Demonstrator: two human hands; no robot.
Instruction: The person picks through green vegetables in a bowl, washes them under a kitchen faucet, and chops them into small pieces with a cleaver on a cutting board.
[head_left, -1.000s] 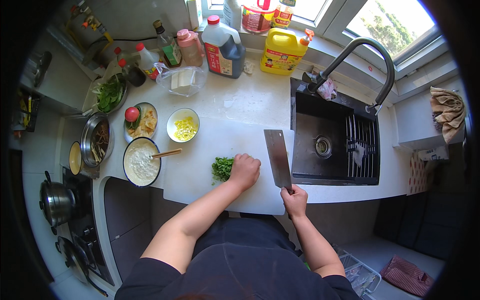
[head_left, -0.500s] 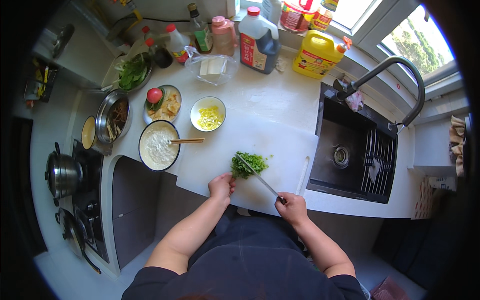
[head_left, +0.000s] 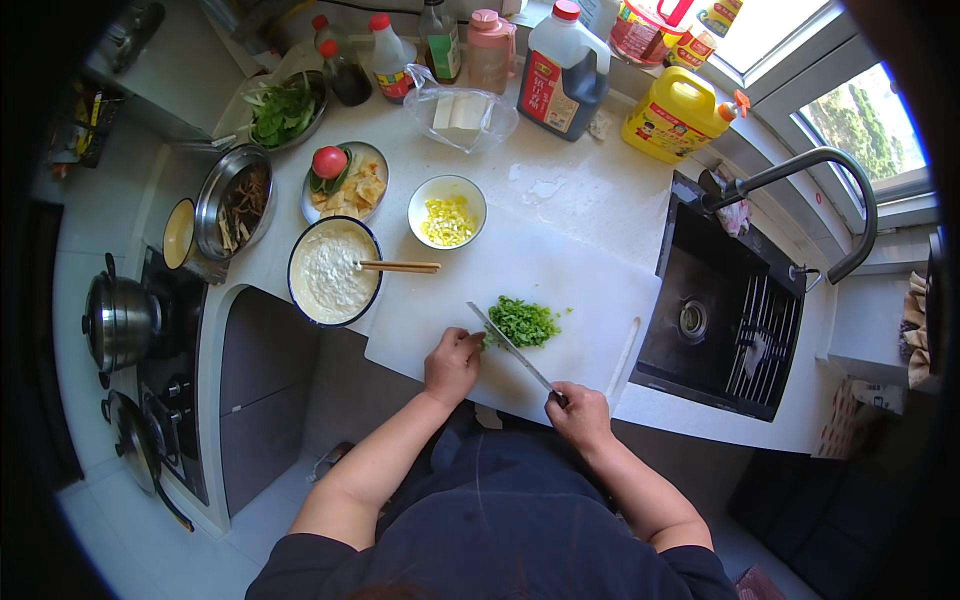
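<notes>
My right hand (head_left: pixel 580 414) grips the dark handle of a kitchen knife (head_left: pixel 518 352), its narrow blade slanting away to the left across a white cutting board (head_left: pixel 420 325). Beyond the blade lies a pile of chopped green herbs (head_left: pixel 527 322), with a few bits scattered to its right. My left hand (head_left: pixel 452 366) is at the near left side of the blade, its fingers curled together close to the pile. Whatever the fingertips may pinch is hidden. The blade runs along the pile's left edge, between the herbs and my left hand.
Left of the board stand a bowl of white flour (head_left: pixel 333 272) with chopsticks (head_left: pixel 400 266) and a bowl of chopped yellow pieces (head_left: pixel 447 212). A plate with a tomato (head_left: pixel 330 162) sits behind. Bottles (head_left: pixel 565 75) line the back; a black sink (head_left: pixel 690 318) is at right.
The knife has gone from lying over the herbs to their left edge. My left hand has moved slightly farther from me. The whole view has shifted a little.
</notes>
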